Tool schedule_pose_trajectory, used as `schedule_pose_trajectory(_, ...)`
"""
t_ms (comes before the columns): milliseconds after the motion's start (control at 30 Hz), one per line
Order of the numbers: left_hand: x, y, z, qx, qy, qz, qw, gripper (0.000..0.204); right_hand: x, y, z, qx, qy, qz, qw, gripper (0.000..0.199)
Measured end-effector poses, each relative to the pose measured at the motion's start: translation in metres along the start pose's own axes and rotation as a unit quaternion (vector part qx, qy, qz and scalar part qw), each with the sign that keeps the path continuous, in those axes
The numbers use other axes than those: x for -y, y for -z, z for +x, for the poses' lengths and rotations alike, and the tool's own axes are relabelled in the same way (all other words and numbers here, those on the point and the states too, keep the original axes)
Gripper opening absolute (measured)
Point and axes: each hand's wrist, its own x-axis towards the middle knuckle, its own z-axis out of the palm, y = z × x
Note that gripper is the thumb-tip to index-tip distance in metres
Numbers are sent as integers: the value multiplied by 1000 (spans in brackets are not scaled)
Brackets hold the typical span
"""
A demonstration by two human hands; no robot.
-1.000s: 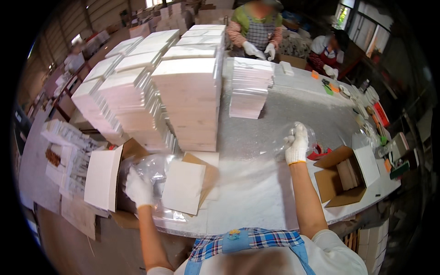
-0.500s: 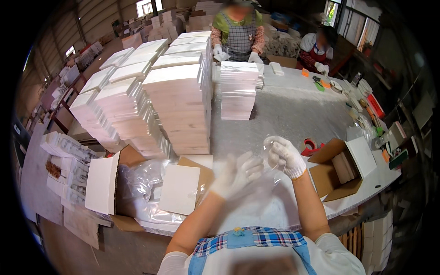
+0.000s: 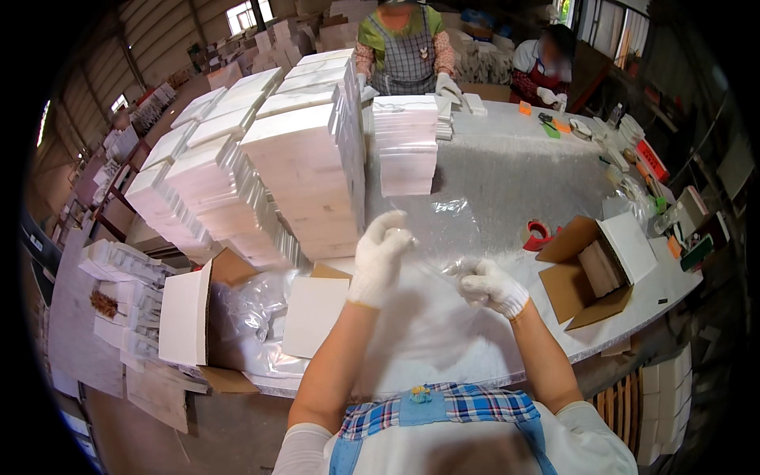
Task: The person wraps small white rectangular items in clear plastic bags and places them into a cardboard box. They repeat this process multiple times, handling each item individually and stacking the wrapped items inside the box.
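Observation:
Both hands wear white knitted gloves. My left hand (image 3: 380,260), raised over the middle of the table, has its fingers closed on the edge of a clear plastic bag (image 3: 453,225). The bag spreads out thin and see-through between my hands and beyond them. Lower and to the right, my right hand (image 3: 494,288) pinches another part of it, fingers curled. Close to my left forearm lies a flat white tile (image 3: 310,318), beside an open carton (image 3: 187,323) with crumpled clear plastic (image 3: 257,305) spilling from it.
Tall stacks of white tiles (image 3: 297,170) rise at the left, with a smaller stack (image 3: 405,150) ahead. An open carton (image 3: 571,281) and red tape roll (image 3: 540,235) are at the right. Across the table (image 3: 507,186) stand two people (image 3: 402,51) (image 3: 546,63) in gloves.
My left hand has moved up and forward and closed on the plastic; my right hand has lowered slightly. The bag is now spread between them. The view has shifted a little.

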Motion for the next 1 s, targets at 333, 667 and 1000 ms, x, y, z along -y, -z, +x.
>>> schedule_pose_trajectory(333,30,18,25,-60,-120,289,948,35,-26,-14,-7,-32,-103,10,994,48)
schedule_pose_trajectory(667,46,-7,33,-61,-411,590,693,23,-102,26,29,-109,-147,148,972,30)
schedule_pose_trajectory(1000,74,-10,-15,-19,-388,470,793,24,-140,34,46,-165,-259,283,909,21)
